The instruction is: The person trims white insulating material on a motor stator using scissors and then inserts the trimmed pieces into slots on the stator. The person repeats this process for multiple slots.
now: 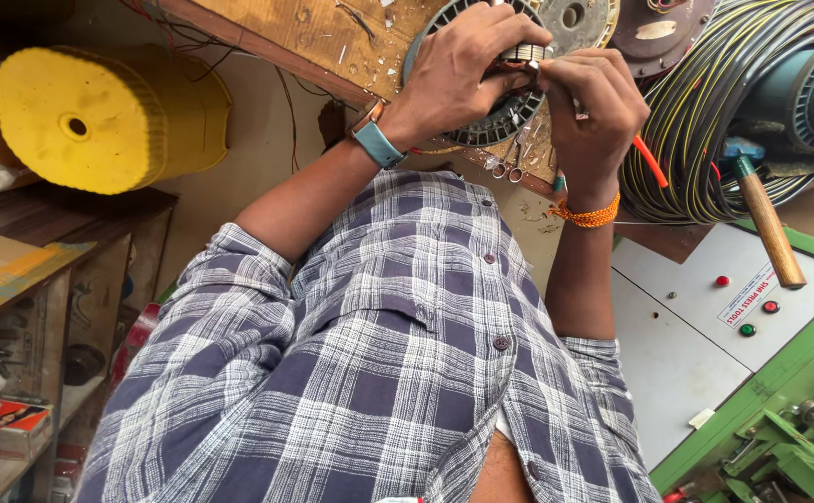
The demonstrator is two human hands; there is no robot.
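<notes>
Above the checked shirt (pixel 379 373), both hands meet on a slotted stator core (pixel 495 116).
Left hand (pixel 468 65) grips its top; right hand (pixel 589 107) pinches something small, unclear, against the rim. Scissors (pixel 509 158) and wire coils (pixel 705 112) lie close; a slip could snag.

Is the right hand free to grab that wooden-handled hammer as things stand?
Probably not at once: the right hand is pinching the small metal part on the round stator together with the left hand. The hammer lies uncovered nearby.
</notes>
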